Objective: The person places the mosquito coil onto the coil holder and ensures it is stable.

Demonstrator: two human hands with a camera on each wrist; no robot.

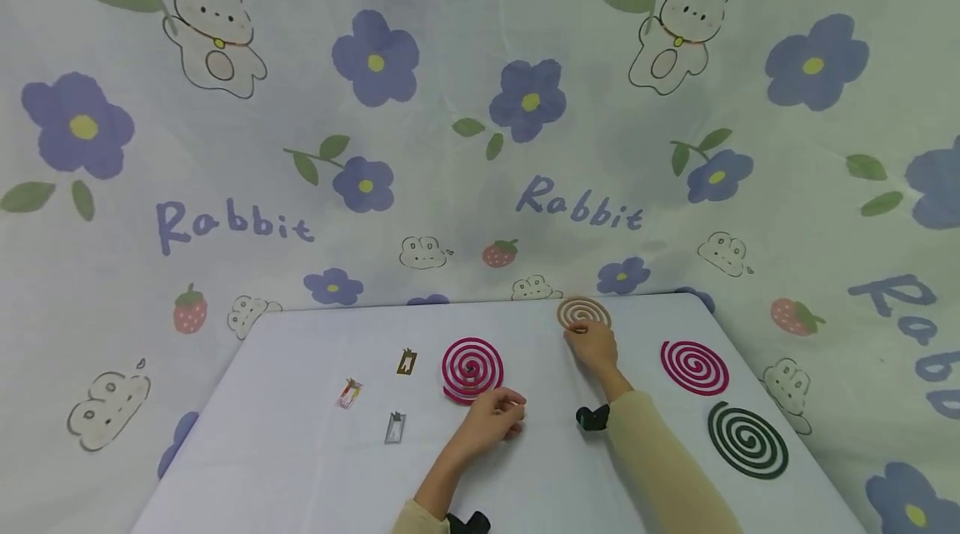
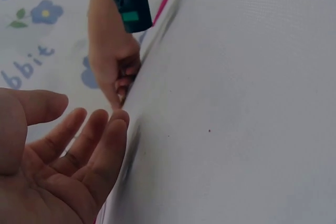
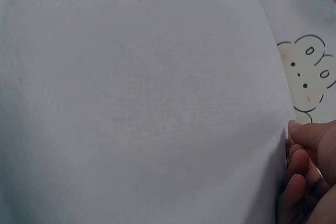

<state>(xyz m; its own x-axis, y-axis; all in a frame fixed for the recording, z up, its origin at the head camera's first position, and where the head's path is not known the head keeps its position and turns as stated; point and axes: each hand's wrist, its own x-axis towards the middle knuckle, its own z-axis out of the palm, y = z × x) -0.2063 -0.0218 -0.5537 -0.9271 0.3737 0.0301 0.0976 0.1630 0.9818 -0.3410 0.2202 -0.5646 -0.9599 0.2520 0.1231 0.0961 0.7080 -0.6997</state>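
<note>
Tan spiral coil [image 1: 584, 314]: where do we have it, and how should we expect it to handle?

It sits at the far edge of the table [image 1: 285, 401], right of the middle. We judge it light, stiff and probably brittle, so we'd take hold of the outer ring, keep it flat and avoid twisting its thin turns.

And our grip there?

Narrow: our right hand [image 1: 595, 347] pinches the ring's near side between thumb and fingers, though our wrist views hide the contact. Its forearm reaches in from the near right, slanting far and left.

What about our left hand [image 1: 491, 417]?

It holds nothing, fingers loosely bent, thumb apart. It hovers by the near right rim of the left magenta coil [image 1: 472, 370]; we cannot tell whether they touch. Its forearm slants far and right.
</note>
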